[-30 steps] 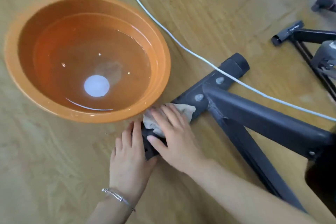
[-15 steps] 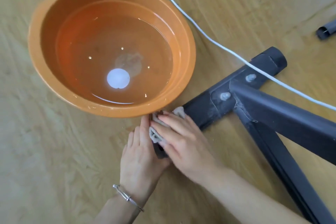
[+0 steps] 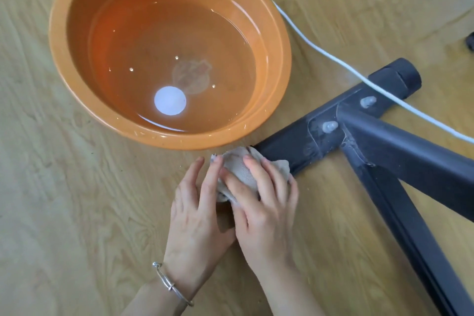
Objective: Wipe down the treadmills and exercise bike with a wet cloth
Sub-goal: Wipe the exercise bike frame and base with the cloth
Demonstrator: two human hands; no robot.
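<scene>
Light wood-grain laminate floor (image 3: 64,213) fills the view, with bare boards showing to the left of and nearer than the landmark, a round orange plastic basin (image 3: 55,41). The basin sits upright at upper left, part-filled with clear water, its far rim cut by the top edge of the frame. To the basin's right stands a black tubular metal exercise-machine frame (image 3: 410,156). Its foot bar (image 3: 289,146) slants from a capped far end down to the basin's near-right rim; whether bar and rim touch cannot be told. Two struts leave the bar away from the basin, with only a narrow wedge of floor between them. Dust streaks mark the joint. A thin white cable (image 3: 320,46) skirts the basin's right rim, crosses the bar's far end and exits at the right edge. Just below the basin's near rim, the right hand (image 3: 266,213) curls its fingers over a pale beige woven cloth (image 3: 238,164), grasping it against the bar's near end. The left hand (image 3: 195,215) lies released beside it, fingers straight, fingertips touching the cloth's edge. A thin silver bangle (image 3: 169,285) circles the left wrist. Two pale bolt heads (image 3: 329,126) sit on the bar. A white disc (image 3: 169,104) shows at the basin's bottom.
</scene>
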